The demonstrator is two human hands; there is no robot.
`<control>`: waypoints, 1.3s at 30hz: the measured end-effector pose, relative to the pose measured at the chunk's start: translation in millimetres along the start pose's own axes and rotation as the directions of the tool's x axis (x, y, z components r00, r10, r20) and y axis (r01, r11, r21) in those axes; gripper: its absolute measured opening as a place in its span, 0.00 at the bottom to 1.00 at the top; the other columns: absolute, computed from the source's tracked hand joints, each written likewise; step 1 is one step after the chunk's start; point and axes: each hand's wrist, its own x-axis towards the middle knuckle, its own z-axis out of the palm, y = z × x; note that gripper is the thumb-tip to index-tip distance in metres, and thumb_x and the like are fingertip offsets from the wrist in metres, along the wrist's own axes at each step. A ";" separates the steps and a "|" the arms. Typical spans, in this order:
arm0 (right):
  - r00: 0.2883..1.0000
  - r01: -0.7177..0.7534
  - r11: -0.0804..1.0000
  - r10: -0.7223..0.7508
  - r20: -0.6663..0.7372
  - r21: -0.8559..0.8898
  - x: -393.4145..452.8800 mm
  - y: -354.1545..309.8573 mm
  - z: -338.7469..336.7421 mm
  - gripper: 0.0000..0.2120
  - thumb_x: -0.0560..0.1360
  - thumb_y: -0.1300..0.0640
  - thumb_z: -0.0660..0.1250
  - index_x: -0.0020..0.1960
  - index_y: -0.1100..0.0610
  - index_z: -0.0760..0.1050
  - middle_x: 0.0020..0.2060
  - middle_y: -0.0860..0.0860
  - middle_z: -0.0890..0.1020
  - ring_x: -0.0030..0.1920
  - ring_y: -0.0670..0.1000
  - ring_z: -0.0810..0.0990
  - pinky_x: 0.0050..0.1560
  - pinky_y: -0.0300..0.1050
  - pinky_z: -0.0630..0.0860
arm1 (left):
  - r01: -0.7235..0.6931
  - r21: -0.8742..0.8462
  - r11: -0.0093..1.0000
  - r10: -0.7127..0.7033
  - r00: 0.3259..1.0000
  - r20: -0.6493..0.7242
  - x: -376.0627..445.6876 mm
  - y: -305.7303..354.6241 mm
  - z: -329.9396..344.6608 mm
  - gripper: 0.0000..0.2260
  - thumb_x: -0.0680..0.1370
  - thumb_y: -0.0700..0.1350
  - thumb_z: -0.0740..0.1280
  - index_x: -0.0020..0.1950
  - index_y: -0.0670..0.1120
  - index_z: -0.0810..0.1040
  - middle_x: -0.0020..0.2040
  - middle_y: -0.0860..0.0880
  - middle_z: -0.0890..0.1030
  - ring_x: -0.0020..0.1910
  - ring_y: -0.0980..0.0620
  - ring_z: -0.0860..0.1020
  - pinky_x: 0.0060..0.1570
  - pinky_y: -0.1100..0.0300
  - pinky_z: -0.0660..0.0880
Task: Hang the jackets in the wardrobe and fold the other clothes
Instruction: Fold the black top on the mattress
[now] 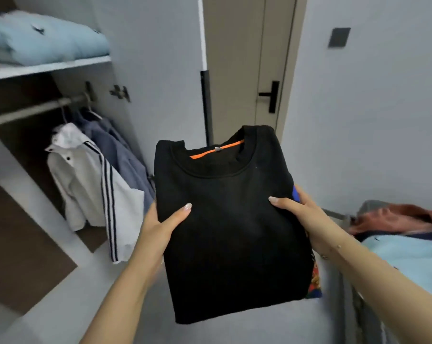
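**Folded stack held in the air, at risk of slipping apart**

The person stood facing the open wardrobe [61,70] with a folded black sweatshirt [230,219] held out in front, clear of any surface. The left hand [160,229] gripped its left edge, thumb [179,214] pressed flat on top and the remaining fingers hidden beneath. The right hand [302,214] closed on the right edge in the same way, thumb on top. Both hands were wrapped firmly around the fabric, neither open.

Under the sweatshirt a second, colourful garment [313,286] showed only as a strip of blue, orange and red along the right edge, so the hands probably carried 2 folded pieces at once. How it was folded could not be told.

The main risk, as I judged it, lay in that lower piece. It was pinched only from the sides, and if the right hand loosened, it could slide out and unfold on the floor [234,331]. The near edge of the sweatshirt hung unsupported and could droop, spoiling the fold.

2 jackets already hung on the rail [36,109]: a white jacket [91,192] with dark stripes and a blue-grey jacket [115,147] behind it. The only shelf [48,67] in view carried a pale blue quilt [43,38], so room there looked tight; pushing the stack in could crumple it. More clothes [393,217] lay on the bed [408,259] to the right, not yet folded.
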 end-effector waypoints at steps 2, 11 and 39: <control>0.992 0.049 0.999 -0.047 0.116 -0.013 43.9 -31.7 31.9 0.30 0.64 0.46 0.79 0.64 0.40 0.73 0.56 0.45 0.83 0.52 0.51 0.84 0.46 0.45 0.82 | -0.069 0.011 0.998 0.070 0.994 -0.082 19.2 30.0 -24.8 0.27 0.65 0.56 0.79 0.63 0.59 0.77 0.60 0.55 0.82 0.58 0.53 0.81 0.57 0.53 0.76; 0.815 0.175 0.983 -0.179 0.551 0.060 203.6 -166.7 171.7 0.18 0.71 0.52 0.74 0.60 0.42 0.77 0.55 0.49 0.84 0.53 0.54 0.84 0.45 0.45 0.82 | -0.255 0.138 0.957 0.290 0.863 -0.414 82.7 179.3 -100.8 0.29 0.65 0.54 0.80 0.64 0.57 0.76 0.58 0.54 0.83 0.56 0.51 0.82 0.52 0.55 0.80; 0.769 0.638 0.307 -0.305 0.562 -0.706 578.3 -473.9 543.0 0.33 0.76 0.41 0.67 0.70 0.64 0.70 0.66 0.59 0.74 0.65 0.60 0.73 0.67 0.51 0.70 | -0.089 0.009 0.996 0.073 0.755 -0.651 447.6 450.7 -324.9 0.05 0.80 0.39 0.64 0.46 0.39 0.75 0.40 0.41 0.79 0.36 0.47 0.79 0.27 0.57 0.79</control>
